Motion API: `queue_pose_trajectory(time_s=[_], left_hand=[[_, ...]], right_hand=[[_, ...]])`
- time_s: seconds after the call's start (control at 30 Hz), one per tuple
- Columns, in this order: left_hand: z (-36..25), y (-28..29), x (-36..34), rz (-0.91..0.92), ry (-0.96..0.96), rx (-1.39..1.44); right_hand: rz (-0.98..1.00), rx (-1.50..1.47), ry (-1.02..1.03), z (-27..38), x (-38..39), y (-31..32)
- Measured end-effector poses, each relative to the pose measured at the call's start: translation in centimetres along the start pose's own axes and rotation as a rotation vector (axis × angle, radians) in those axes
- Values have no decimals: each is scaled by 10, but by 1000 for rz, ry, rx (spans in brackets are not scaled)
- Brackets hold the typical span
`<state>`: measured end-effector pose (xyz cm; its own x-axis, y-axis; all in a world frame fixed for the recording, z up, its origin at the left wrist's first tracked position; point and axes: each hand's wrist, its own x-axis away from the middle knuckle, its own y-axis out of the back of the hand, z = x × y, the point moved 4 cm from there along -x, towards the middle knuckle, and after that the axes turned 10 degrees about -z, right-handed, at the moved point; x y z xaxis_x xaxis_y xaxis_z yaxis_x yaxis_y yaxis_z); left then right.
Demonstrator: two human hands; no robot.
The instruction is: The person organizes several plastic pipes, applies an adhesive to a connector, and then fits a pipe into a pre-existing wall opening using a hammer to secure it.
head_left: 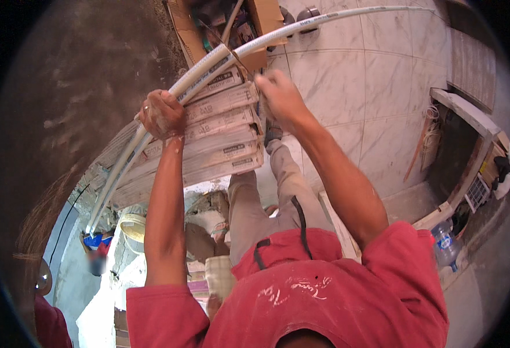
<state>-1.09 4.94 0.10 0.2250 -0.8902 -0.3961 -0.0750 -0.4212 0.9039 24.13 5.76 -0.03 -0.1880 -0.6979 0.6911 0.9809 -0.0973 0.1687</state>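
Observation:
My left hand (pixel 163 114) is closed round two white plastic pipes, side by side. The long pipe (pixel 301 25) carries printed marks and bows from the lower left to the upper right. The shorter pipe (pixel 204 69) has its upper end by a thin dark blade-like strip (pixel 236 58), which crosses the pipes at a slant. My right hand (pixel 281 101), slightly blurred, is closed at the strip's near end. Whether the strip has a handle inside my fist is hidden. Below the pipes lies a stack of long flat cardboard boxes (pixel 220 130).
An opened cardboard box (pixel 266 20) with mixed items stands beyond the pipes. Marbled tiles (pixel 348 87) cover the floor. A framed opening (pixel 461 153) and a water bottle (pixel 445 246) are at right. At lower left are a bucket (pixel 132 227) and a person (pixel 97 255).

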Motion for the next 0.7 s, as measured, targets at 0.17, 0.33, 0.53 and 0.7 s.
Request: queue_pose_trajectory(time_s=[0.17, 0.33, 0.53, 0.7], left_hand=[[-4, 0, -4, -10, -21, 18], [3, 6, 1, -28, -45, -31], [-3, -3, -5, 12, -19, 33], [-4, 5, -2, -2, -45, 54]], right_hand=[[-103, 156, 50, 19, -16, -15], [-30, 140, -43, 10, 7, 5], [-62, 64, -119, 28, -13, -13], [-86, 86, -73, 14, 1, 8]])
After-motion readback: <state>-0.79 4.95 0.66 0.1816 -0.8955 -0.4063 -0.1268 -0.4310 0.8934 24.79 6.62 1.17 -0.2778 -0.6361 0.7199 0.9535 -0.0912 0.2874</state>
